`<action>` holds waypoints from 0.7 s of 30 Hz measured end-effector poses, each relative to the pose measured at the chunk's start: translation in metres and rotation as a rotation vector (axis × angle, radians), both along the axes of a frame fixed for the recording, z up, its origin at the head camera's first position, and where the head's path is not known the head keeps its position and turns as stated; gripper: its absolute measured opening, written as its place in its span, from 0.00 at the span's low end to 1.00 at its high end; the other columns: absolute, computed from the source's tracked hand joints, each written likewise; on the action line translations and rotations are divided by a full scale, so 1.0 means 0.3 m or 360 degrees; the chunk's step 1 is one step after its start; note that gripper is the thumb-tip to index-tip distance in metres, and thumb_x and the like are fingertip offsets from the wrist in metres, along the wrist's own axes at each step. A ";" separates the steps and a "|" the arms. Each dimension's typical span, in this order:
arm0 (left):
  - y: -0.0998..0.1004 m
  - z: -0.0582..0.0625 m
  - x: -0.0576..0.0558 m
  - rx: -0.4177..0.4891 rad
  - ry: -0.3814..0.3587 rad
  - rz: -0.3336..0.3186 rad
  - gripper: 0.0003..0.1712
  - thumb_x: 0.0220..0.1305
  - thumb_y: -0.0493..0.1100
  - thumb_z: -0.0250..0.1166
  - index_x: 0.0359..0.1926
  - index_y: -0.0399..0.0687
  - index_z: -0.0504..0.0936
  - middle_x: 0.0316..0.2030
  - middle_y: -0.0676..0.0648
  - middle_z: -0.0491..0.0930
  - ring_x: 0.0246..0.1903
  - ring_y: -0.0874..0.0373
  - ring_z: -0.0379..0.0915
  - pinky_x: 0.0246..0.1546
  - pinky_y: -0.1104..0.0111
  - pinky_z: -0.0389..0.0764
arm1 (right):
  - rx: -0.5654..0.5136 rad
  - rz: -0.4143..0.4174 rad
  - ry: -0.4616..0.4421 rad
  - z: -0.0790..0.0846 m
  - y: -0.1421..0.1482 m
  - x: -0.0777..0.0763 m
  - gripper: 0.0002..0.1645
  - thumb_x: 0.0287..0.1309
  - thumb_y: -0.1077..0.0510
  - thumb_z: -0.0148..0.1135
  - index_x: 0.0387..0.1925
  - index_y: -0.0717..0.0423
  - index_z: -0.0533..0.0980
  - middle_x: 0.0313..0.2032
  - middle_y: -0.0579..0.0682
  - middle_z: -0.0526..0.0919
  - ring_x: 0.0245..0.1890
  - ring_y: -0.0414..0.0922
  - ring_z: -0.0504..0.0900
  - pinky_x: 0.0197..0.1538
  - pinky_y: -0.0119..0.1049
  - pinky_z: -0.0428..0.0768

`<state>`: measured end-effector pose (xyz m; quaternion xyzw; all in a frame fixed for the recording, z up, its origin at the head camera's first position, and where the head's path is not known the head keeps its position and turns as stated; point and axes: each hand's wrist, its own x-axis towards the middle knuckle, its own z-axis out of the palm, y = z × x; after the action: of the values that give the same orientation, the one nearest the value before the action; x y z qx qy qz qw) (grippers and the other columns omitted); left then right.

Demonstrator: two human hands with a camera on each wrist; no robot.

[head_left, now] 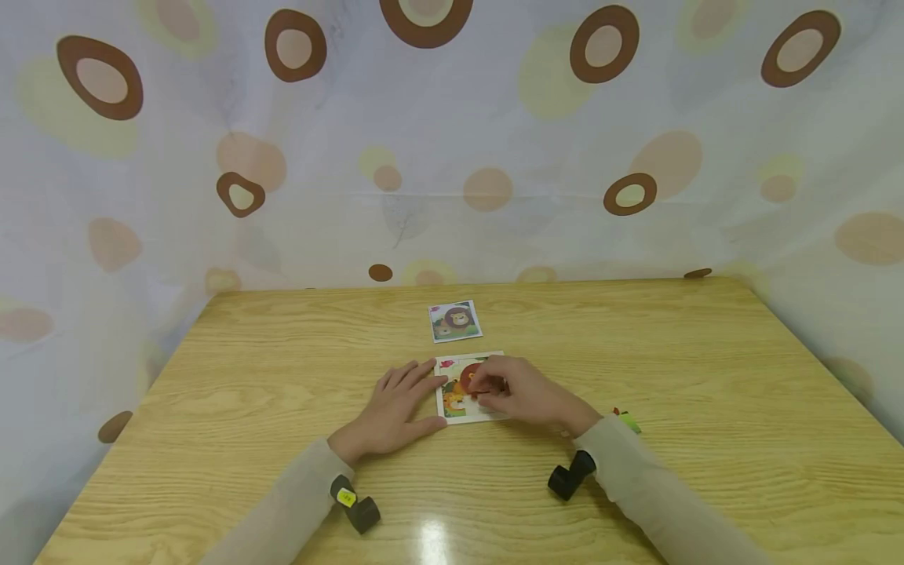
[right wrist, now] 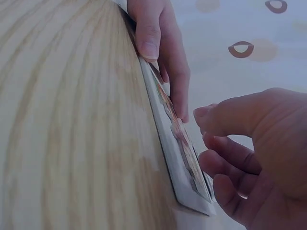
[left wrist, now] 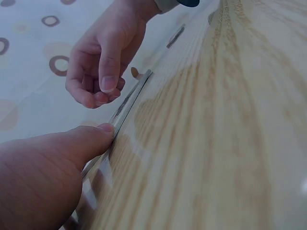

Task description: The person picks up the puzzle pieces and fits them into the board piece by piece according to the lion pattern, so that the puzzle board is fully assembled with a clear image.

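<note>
A lion picture puzzle [head_left: 459,418] in a white frame lies on the table, some of its pieces set in the frame and a pale gap in its lower part. My left hand [head_left: 399,412] has its fingers extended along the puzzle's left side, thumb and fingertips touching the frame. Over the right half of the puzzle hovers my right hand [head_left: 526,392], its fingers loosely bent. The right wrist view shows nothing between that hand's thumb and fingers [right wrist: 235,165]. Part of the picture is hidden beneath it in the head view.
Beyond the puzzle lies a card [head_left: 455,321] with a lion picture. A green and red puzzle piece [head_left: 628,422] is beside my right sleeve, partly covered by the arm. A patterned cloth [head_left: 487,227] rises behind the wooden table [head_left: 282,353].
</note>
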<state>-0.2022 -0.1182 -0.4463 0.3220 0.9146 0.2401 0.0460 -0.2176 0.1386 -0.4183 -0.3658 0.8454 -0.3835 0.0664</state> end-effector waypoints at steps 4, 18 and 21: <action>0.000 -0.004 0.001 0.0029 0.0012 -0.0009 0.36 0.66 0.59 0.57 0.70 0.50 0.65 0.74 0.43 0.53 0.72 0.39 0.44 0.68 0.39 0.43 | 0.0046 -0.0039 -0.0027 0.009 0.037 0.003 0.08 0.59 0.64 0.64 0.41 0.57 0.79 0.34 0.46 0.79 0.30 0.35 0.73 0.34 0.29 0.77; 0.000 0.001 0.002 -0.0022 0.0005 -0.0005 0.36 0.67 0.59 0.57 0.70 0.51 0.64 0.74 0.43 0.52 0.73 0.40 0.43 0.69 0.40 0.42 | 0.0079 -0.0109 -0.0008 0.052 0.188 0.017 0.09 0.60 0.66 0.62 0.43 0.61 0.78 0.32 0.46 0.79 0.30 0.35 0.73 0.31 0.30 0.76; 0.001 -0.002 0.002 -0.0021 0.0008 -0.0009 0.36 0.67 0.59 0.57 0.70 0.51 0.64 0.74 0.43 0.52 0.73 0.40 0.43 0.69 0.40 0.42 | 0.0084 -0.0112 -0.0011 0.065 0.210 0.023 0.09 0.61 0.66 0.61 0.44 0.61 0.77 0.32 0.46 0.78 0.31 0.35 0.73 0.32 0.30 0.76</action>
<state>-0.2016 -0.1179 -0.4468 0.3249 0.9154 0.2330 0.0464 -0.2108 0.2015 -0.3989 -0.3328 0.8673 -0.3644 0.0653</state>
